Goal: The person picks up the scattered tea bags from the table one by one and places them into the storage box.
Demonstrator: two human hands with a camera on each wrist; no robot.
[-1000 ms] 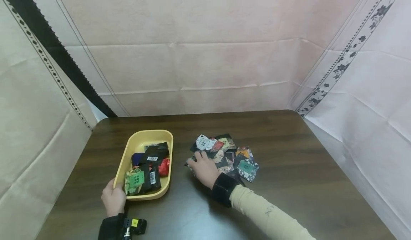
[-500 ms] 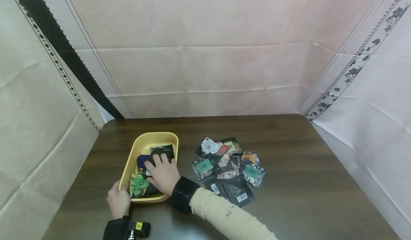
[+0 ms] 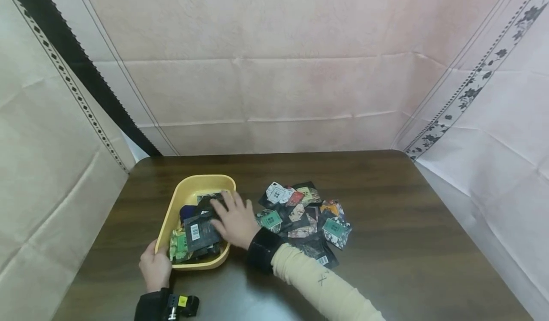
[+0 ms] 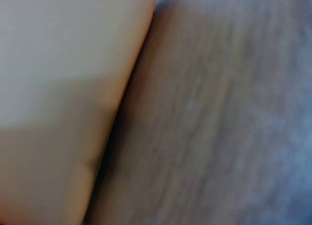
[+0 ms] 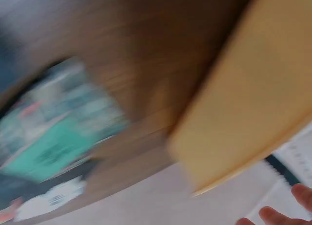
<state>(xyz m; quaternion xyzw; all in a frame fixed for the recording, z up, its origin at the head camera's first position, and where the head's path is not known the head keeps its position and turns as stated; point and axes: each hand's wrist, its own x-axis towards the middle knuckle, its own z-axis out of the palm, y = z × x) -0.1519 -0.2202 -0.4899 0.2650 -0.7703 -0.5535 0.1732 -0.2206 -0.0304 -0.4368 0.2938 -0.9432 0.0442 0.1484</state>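
In the head view, my left hand [image 3: 155,269] grips the near left corner of a yellow plastic basket [image 3: 171,211]. Small flat packets fill part of it; a black packet with a barcode [image 3: 203,231] lies on top, beside a green patterned packet [image 3: 179,244]. Over the basket's right rim is my right hand [image 3: 237,221], its fingers spread and holding nothing visible. The right wrist view shows the basket's outer wall [image 5: 243,103] and several fingertips [image 5: 275,216]. Only blurred skin of the left hand [image 4: 58,88] shows in the left wrist view.
A loose pile of printed packets [image 3: 302,216] lies right of the basket on the dark wooden table [image 3: 407,244]; my right wrist partly covers its near side. Pale cloth [image 3: 266,92] hangs behind the table and along both sides.
My right hand went from the pile into the basket, then back right to its rim. A black barcode packet now shows on top inside. The left hand keeps its hold.
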